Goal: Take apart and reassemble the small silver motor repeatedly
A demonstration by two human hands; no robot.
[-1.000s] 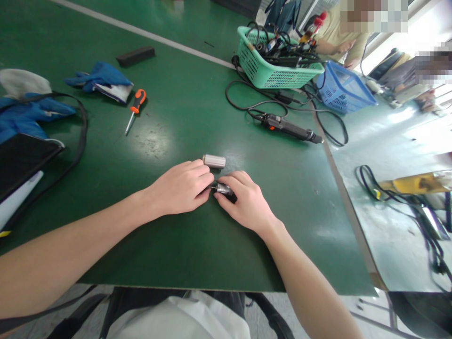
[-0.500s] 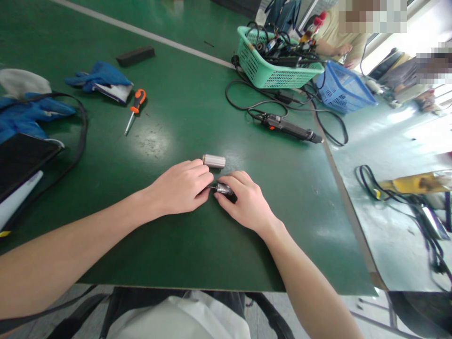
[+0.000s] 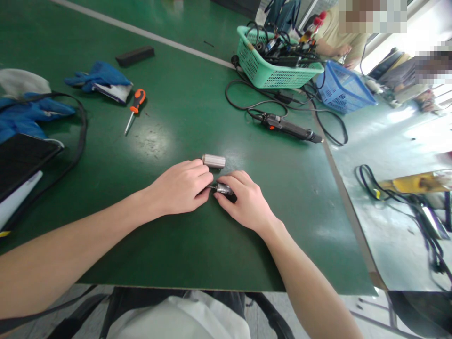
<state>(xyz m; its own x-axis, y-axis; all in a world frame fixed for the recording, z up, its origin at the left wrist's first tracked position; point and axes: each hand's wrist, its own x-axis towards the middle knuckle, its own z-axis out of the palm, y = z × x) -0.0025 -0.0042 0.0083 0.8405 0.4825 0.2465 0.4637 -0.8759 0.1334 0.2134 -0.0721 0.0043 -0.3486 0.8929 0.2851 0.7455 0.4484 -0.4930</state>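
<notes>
Near the front middle of the green table, my right hand (image 3: 243, 197) is closed around a short dark cylindrical part with a shiny metal band (image 3: 223, 189). A thin shaft points left from that part toward my left hand (image 3: 187, 186). My left fingers are curled and pressed together at the shaft's end; what they pinch is hidden beneath them. Just beyond my left fingertips, a silver metal cylinder (image 3: 213, 161) lies on its side on the tabletop.
An orange-and-black screwdriver (image 3: 134, 109), blue gloves (image 3: 100, 77) and a dark bar (image 3: 135, 56) lie left. A corded electric screwdriver (image 3: 287, 127) rests right, below a green basket (image 3: 278, 77) of cables. A blue basket (image 3: 346, 89) stands beside it. Other people sit at the far right.
</notes>
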